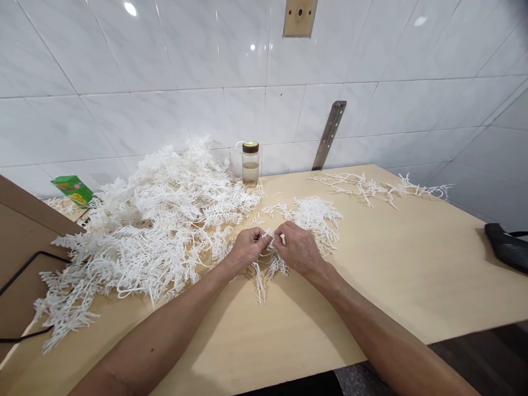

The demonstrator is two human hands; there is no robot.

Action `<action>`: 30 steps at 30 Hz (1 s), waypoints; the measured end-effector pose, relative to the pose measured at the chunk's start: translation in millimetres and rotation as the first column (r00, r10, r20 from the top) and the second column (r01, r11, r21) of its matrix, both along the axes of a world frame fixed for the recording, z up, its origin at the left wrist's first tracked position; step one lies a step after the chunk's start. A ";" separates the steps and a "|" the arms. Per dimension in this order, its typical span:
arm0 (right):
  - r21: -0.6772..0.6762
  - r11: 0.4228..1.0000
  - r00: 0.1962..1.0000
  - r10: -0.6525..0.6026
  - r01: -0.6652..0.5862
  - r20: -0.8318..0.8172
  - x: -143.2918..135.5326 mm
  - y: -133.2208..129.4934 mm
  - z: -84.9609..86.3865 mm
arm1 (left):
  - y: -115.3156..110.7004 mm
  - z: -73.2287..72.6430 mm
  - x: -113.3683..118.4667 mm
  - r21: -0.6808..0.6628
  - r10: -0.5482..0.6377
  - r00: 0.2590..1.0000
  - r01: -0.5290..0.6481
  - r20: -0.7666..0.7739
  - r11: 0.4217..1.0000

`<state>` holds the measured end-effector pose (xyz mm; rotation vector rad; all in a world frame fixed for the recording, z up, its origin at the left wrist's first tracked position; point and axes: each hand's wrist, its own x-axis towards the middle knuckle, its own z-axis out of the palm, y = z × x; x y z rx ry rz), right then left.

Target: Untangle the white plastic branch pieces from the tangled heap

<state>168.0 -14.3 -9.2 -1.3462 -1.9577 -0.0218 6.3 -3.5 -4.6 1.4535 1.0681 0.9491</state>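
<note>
My left hand (247,246) and my right hand (297,245) meet over the middle of the table, fingertips pinched close together. Between them is a white branching sprig (259,283), plastic-looking, with thin strands hanging down below the fingers. Both hands are closed on it; the exact grip points are partly hidden by the fingers. Just behind my right hand lies a small pile of short white pieces (315,214). To the left of my left hand spreads a large heap of white branching sprigs (165,220).
A lidded bottle of pale liquid (250,165) stands by the tiled wall. Stripped white stems (371,187) lie at the back right. A green packet (73,190) and a cardboard box (28,264) are at the left, a black object (506,247) at the right edge. A metal bracket (330,135) leans upright behind.
</note>
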 end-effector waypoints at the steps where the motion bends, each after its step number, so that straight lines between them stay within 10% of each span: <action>1: -0.040 0.999 0.999 -0.026 0.025 -0.023 0.4 1.1 -0.1 | -0.1 -0.8 0.0 -0.008 -0.002 1.000 0.002 0.008 1.000; 5: -0.311 0.936 0.938 -0.248 0.167 -0.241 17.8 10.7 2.7 | -3.2 -2.3 0.2 -0.017 -0.044 0.999 0.045 0.028 0.999; 12: -0.252 0.918 0.872 -0.375 0.305 -0.313 50.6 16.4 14.4 | -5.6 2.9 1.1 -0.019 0.082 0.995 -0.081 0.059 0.997; 19: -0.417 0.884 0.930 0.049 -0.210 -0.365 21.4 -0.9 22.1 | -4.2 -3.0 2.4 -0.005 0.068 0.996 -0.068 0.057 0.998; 30: -0.492 0.817 0.909 0.091 -0.301 -0.406 20.0 -0.3 13.6 | -0.7 -15.7 3.7 0.154 0.126 0.988 -0.111 -0.087 0.982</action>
